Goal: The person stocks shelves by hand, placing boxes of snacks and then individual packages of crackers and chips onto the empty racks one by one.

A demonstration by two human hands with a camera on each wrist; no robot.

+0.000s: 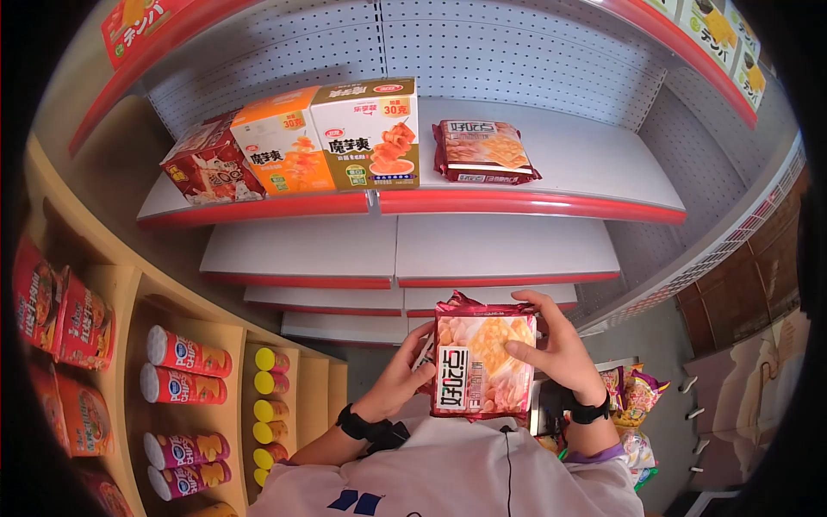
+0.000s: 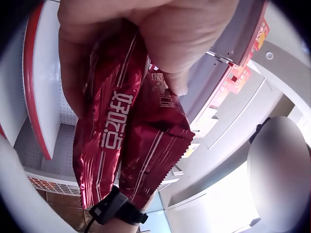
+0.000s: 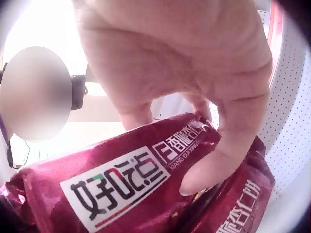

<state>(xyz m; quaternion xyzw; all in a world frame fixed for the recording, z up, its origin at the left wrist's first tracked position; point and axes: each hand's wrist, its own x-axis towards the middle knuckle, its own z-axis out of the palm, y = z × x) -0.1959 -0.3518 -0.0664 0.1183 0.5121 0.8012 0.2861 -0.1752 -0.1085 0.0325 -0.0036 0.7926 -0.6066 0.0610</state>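
Lower centre: red packs (image 1: 495, 379) are gripped by left hand (image 1: 398, 377) and right hand (image 1: 562, 349); one might be dropped if the stack is squeezed unevenly.

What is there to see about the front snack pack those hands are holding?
The pack is a squarish packet in glossy, wrinkled red wrapping that looks like plastic film, and I see no tear. Its front, turned to the wearer, pictures pale golden biscuits; a white label with dark characters runs sideways. It is held before the wearer's body, the left hand at one side, the right hand at the other, thumb on the front. A second pack lies against its back.
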